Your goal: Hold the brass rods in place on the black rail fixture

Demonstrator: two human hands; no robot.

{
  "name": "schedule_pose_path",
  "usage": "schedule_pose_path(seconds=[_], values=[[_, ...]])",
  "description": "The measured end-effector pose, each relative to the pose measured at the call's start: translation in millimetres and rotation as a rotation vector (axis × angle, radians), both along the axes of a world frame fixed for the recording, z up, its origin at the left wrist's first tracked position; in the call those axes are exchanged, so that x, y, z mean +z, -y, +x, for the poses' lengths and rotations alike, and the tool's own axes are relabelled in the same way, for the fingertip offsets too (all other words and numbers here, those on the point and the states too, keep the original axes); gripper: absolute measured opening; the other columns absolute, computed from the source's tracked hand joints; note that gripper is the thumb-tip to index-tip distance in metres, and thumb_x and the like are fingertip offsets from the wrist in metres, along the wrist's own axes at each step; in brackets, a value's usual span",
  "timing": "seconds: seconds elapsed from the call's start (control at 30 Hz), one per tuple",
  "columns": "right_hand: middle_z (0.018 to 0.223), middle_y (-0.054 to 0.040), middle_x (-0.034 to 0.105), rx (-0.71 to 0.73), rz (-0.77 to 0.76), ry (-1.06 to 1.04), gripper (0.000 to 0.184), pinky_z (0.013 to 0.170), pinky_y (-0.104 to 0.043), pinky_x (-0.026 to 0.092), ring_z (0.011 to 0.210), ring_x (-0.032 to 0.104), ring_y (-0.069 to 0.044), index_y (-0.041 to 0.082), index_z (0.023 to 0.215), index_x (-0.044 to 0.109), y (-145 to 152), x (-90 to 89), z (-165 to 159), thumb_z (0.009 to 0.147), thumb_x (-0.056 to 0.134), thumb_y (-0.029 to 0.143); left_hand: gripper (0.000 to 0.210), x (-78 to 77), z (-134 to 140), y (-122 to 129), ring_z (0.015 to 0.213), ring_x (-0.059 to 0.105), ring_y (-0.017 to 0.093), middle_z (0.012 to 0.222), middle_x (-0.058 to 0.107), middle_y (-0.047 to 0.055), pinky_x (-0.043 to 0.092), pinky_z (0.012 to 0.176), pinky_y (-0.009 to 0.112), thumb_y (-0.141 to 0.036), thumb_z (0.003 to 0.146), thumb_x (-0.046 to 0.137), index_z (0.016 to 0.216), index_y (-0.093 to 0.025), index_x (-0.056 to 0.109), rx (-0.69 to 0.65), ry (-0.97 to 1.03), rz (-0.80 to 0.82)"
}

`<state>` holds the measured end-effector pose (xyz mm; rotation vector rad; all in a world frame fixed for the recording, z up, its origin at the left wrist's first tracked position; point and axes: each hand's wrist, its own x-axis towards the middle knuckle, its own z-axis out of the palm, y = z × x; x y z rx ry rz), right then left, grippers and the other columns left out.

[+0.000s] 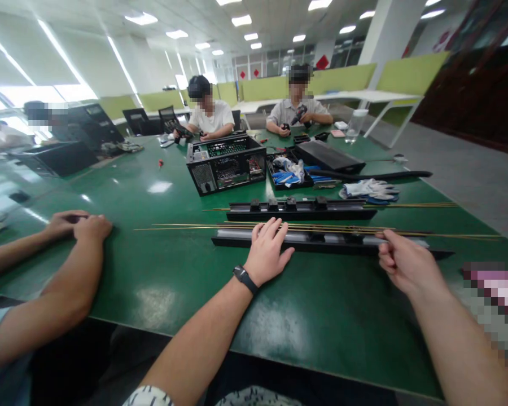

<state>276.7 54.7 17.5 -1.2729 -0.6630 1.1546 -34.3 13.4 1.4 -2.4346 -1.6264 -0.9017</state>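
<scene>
Before me on the green table lies a long black channel [254, 241] with a grey inner face. Several thin brass-coloured rods [186, 226] run lengthwise over it and stick out past both ends. My left hand [267, 254], with a black watch band on the wrist, rests on the rods and channel with fingers stretched out and apart. Near the channel's right end, my right hand [406, 262] has curled fingers, its thumb and forefinger closed at the rods. Just behind lies a second black channel [300, 213] with small dark blocks on it and more thin rods.
Farther back are an open computer case [226, 166], a black tray [294, 183] holding gloves, a flat dark box [330, 157], a black tube [376, 175] and work gloves [370, 190]. A neighbour's hands [82, 223] rest at left. Two people sit across the table.
</scene>
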Motion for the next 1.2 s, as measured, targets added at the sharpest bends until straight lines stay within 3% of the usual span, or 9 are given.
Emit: schedule_pose_path(seconds=[0.13, 0.37, 0.57, 0.77, 0.97, 1.2], values=[[0.054, 0.0016, 0.052, 0.075, -0.019, 0.021, 0.012, 0.027, -0.014, 0.021, 0.033, 0.034, -0.005, 0.015, 0.084, 0.070, 0.8, -0.3, -2.4, 0.089, 0.070, 0.025, 0.060, 0.4, 0.7, -0.2, 0.152, 0.038, 0.030, 0.157, 0.050, 0.013, 0.027, 0.124, 0.054, -0.041, 0.096, 0.061, 0.151, -0.023, 0.046, 0.000, 0.005, -0.007], [0.053, 0.0009, 0.051, -0.020, -0.023, -0.001, 0.012, 0.026, -0.014, 0.021, 0.032, 0.034, -0.006, 0.016, 0.080, 0.067, 0.6, 3.6, -4.3, 0.089, 0.066, 0.023, 0.060, 1.7, 0.5, -0.6, 0.152, 0.037, 0.030, 0.157, 0.050, 0.013, 0.027, 0.124, 0.055, -0.041, 0.096, 0.060, 0.151, -0.023, 0.046, -0.003, 0.005, -0.018], [0.055, 0.0003, 0.052, 0.073, -0.022, 0.011, 0.011, 0.027, -0.014, 0.021, 0.033, 0.034, -0.005, 0.015, 0.083, 0.071, 0.0, -0.1, -3.5, 0.086, 0.071, 0.025, 0.059, 1.4, 0.3, -0.8, 0.152, 0.037, 0.030, 0.157, 0.050, 0.014, 0.027, 0.124, 0.054, -0.041, 0.097, 0.060, 0.151, -0.021, 0.046, -0.008, 0.013, -0.016], [0.054, 0.0005, 0.051, -0.010, -0.021, 0.007, 0.011, 0.026, -0.014, 0.021, 0.032, 0.035, -0.006, 0.015, 0.080, 0.068, 0.0, 2.4, -3.9, 0.088, 0.068, 0.022, 0.059, 1.2, 0.4, -0.6, 0.152, 0.037, 0.030, 0.157, 0.050, 0.014, 0.027, 0.124, 0.053, -0.041, 0.096, 0.061, 0.150, -0.023, 0.046, -0.004, 0.008, -0.015], [0.055, 0.0013, 0.051, 0.098, -0.019, 0.020, 0.012, 0.026, -0.013, 0.021, 0.032, 0.034, -0.005, 0.014, 0.085, 0.070, 0.2, 0.0, -4.9, 0.091, 0.067, 0.023, 0.060, 1.2, 0.2, -0.4, 0.152, 0.037, 0.029, 0.157, 0.050, 0.014, 0.026, 0.125, 0.052, -0.040, 0.096, 0.062, 0.150, -0.020, 0.046, -0.010, 0.011, -0.011], [0.054, 0.0022, 0.051, 0.036, -0.023, -0.012, 0.012, 0.025, -0.013, 0.022, 0.031, 0.034, -0.006, 0.015, 0.084, 0.065, -0.7, -0.9, -2.1, 0.093, 0.065, 0.022, 0.059, 1.6, 0.5, -0.1, 0.152, 0.038, 0.029, 0.157, 0.050, 0.014, 0.026, 0.124, 0.052, -0.040, 0.096, 0.062, 0.149, -0.021, 0.046, -0.003, 0.004, -0.008]])
